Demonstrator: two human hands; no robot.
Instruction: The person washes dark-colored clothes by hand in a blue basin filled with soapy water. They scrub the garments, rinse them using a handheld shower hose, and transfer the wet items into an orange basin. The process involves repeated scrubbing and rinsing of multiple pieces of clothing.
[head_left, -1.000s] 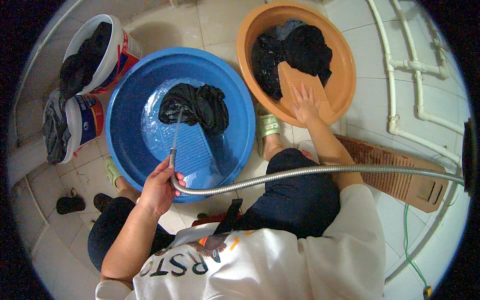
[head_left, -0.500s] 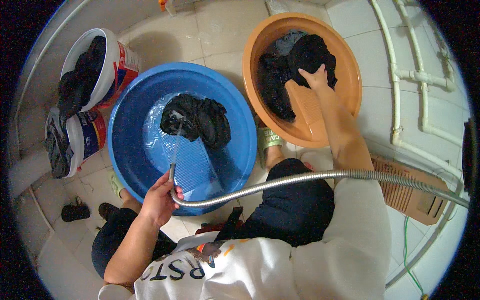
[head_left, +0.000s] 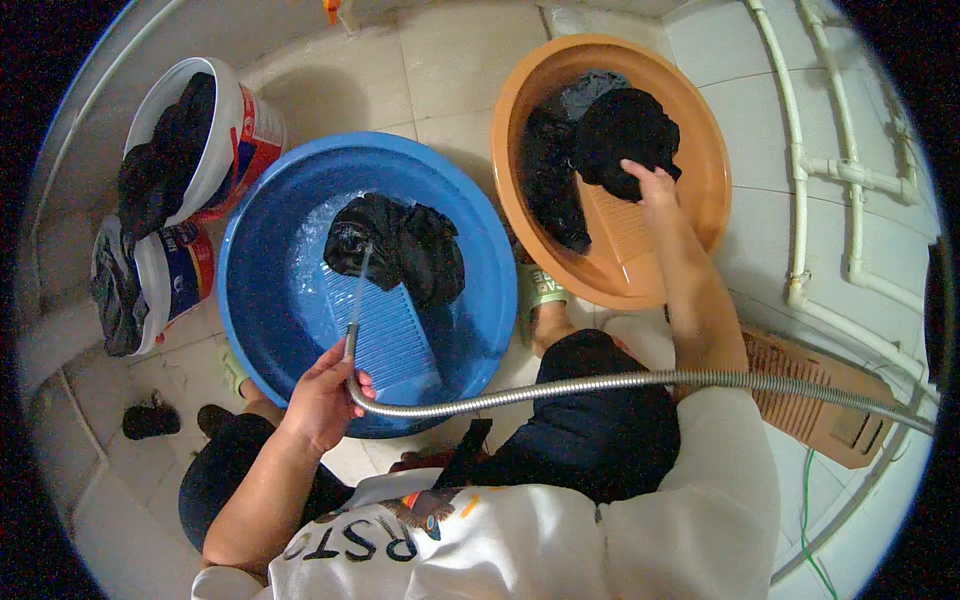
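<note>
So the bendy silver ribbed metal hose [head_left: 540, 393] is in the left hand [head_left: 325, 395], thumb and fingers curled snugly around it near its end. That end points into the big round blue plastic basin [head_left: 245, 300], and water's running onto the bunched wet black cloth [head_left: 430, 255] sitting at the top of the basin's moulded blue ridged washboard [head_left: 385, 325].

The right hand [head_left: 656, 183] is over at the orange plastic basin [head_left: 708, 205], touching the near edge of a balled-up black fabric bundle [head_left: 612, 135]. The thumb's stuck out across it, but the other fingers are mostly hidden, so I can't tell how tight they are. That bundle sits by the top of an orange ridged ramp [head_left: 615, 225], with more dark fabric [head_left: 550, 185] to its left.

Both basins are on a beige tiled floor [head_left: 350, 65]. Off left there's two white plastic buckets with red and blue labels [head_left: 245, 150], dark cloth draped over their rims. On the right: a brown slatted board [head_left: 820, 405] and white wall pipes [head_left: 797, 205].
</note>
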